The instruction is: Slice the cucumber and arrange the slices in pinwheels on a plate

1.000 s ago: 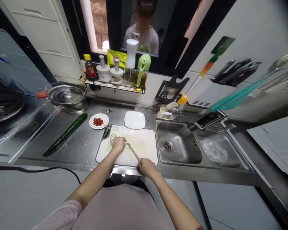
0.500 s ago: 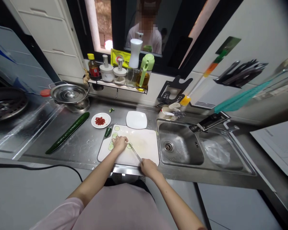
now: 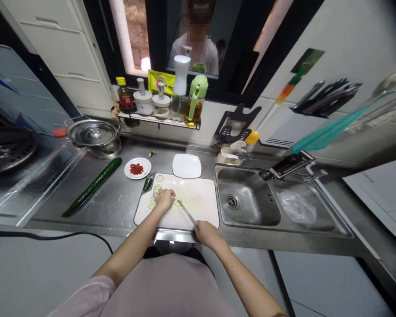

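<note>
My right hand (image 3: 207, 232) grips a knife (image 3: 187, 212) whose blade slants up and left over the white cutting board (image 3: 203, 198). Right at the knife's tip lies a thin cucumber slice (image 3: 177, 201). My left hand (image 3: 165, 200) rests on the board just left of that slice. Its fingers are drawn together toward the slice; whatever they pinch is too small to make out. More cucumber slices (image 3: 160, 178) lie along the board's left side, some partly covered by my left hand. A dark green cucumber end piece (image 3: 148, 184) sits at the board's upper left corner.
A whole cucumber (image 3: 92, 187) lies on the steel counter at left, beside a plate (image 3: 127, 174) of chopped red pieces. Behind the board is a white square plate (image 3: 186, 166). A sink (image 3: 251, 207) borders the board's right. Seasoning jars stand on a rack (image 3: 158, 118) above.
The view has shifted slightly. Both hands stay almost in place, the knife's tip still against the slice.
</note>
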Demonstrator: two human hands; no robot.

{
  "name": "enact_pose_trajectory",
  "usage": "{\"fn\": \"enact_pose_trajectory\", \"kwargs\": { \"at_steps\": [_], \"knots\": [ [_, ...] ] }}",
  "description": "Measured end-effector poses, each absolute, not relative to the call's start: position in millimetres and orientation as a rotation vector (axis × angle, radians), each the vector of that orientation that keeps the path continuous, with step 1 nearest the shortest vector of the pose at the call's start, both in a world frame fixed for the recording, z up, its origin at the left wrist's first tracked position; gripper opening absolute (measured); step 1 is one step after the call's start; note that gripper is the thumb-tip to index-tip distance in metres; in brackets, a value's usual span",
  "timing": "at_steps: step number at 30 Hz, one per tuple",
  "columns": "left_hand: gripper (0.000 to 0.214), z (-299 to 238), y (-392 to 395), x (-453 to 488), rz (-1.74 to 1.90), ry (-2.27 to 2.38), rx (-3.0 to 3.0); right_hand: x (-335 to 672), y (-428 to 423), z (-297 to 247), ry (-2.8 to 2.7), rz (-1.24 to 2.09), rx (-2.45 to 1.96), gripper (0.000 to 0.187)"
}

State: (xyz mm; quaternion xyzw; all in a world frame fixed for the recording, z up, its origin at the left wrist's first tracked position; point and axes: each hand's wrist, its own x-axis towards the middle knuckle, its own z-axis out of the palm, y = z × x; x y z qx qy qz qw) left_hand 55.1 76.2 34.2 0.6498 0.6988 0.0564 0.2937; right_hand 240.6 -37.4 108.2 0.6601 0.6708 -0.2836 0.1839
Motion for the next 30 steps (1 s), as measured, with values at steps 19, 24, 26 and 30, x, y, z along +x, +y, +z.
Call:
{"fn": "enact_pose_trajectory", "kwargs": {
  "at_steps": [19, 24, 26, 30],
  "knots": [
    [0.018, 45, 67, 59, 0.119, 1.879, 1.797, 256, -55, 100, 1.898, -0.814, 1.881, 0.034],
    [0.024, 49, 68, 60, 0.101, 1.893, 1.801, 270, -51, 108, 1.875, -0.915, 1.946, 0.029],
    [0.027, 50, 68, 61, 0.095, 1.898, 1.804, 277, -46, 110, 1.885, -0.910, 2.010, 0.030],
    [0.027, 50, 66, 62, 0.098, 1.919, 1.807, 289, -30, 109, 1.900, -0.769, 2.154, 0.035]
  ]
}}
